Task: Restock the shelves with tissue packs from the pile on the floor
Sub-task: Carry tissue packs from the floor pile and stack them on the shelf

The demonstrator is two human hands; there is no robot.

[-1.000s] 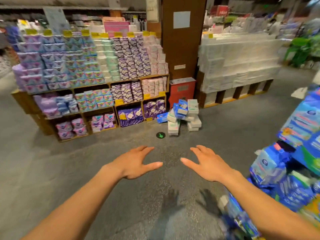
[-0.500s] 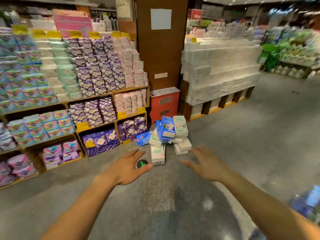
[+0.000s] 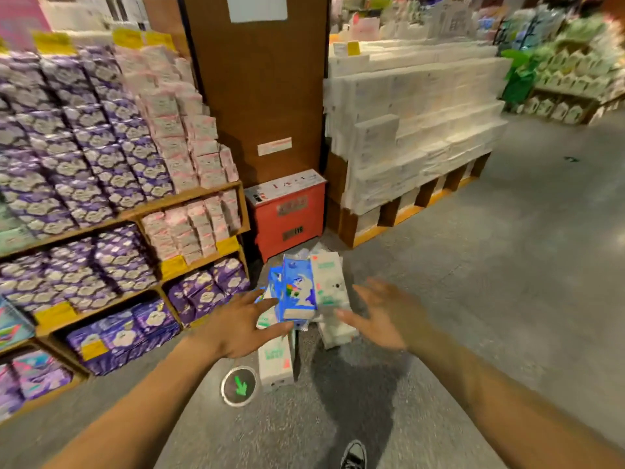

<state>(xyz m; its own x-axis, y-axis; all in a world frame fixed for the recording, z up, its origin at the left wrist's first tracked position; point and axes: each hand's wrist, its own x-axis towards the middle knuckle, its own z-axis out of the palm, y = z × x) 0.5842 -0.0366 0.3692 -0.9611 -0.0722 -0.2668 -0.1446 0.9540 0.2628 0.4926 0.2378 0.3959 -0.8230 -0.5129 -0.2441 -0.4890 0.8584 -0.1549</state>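
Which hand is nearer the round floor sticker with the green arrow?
Left. The left hand hovers just beyond the round dark floor sticker with the green arrow; the right hand is farther off to its right, past the white tissue pack beside it.

Little can be read. The red cabinet [image 3: 287, 218], beyond both hands, bears what looks like 119 on its lower plate; the print on its upper plate and white top is blurred. A round floor sticker [image 3: 239, 385], just below the left hand [image 3: 243, 328], shows a green arrow pointing back toward the person. Yellow shelf tags [image 3: 172, 267] left of that hand, and the pillar label [image 3: 274, 146] far beyond the right hand [image 3: 382, 319], are illegible
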